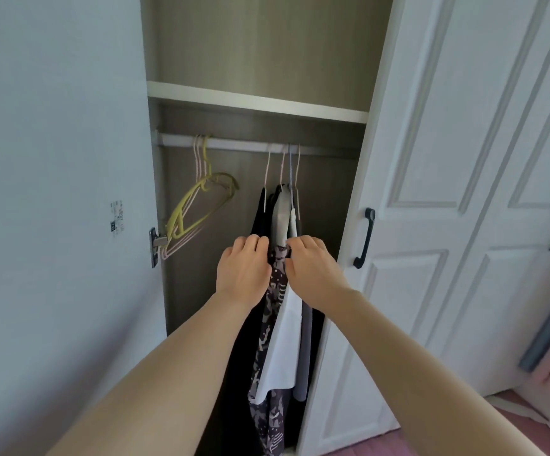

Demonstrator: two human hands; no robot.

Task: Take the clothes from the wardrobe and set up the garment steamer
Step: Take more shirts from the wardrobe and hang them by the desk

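Several garments hang on thin hangers from the wardrobe rail (244,143): a black one (260,218), a grey one (280,215), a dark patterned one (272,324) and a white one (285,350). My left hand (244,269) presses against the left side of the bunch, fingers curled into the black and patterned cloth. From the right, my right hand (310,268) pinches the cloth at the patterned garment's upper edge. The fingertips of both hands are hidden in the fabric. No garment steamer is in view.
Several bare hangers, yellow (198,205) and pink, hang at the rail's left end. A shelf (257,102) runs above the rail. The open left door (53,225) stands to my left; closed white doors with black handles (364,238) are at the right.
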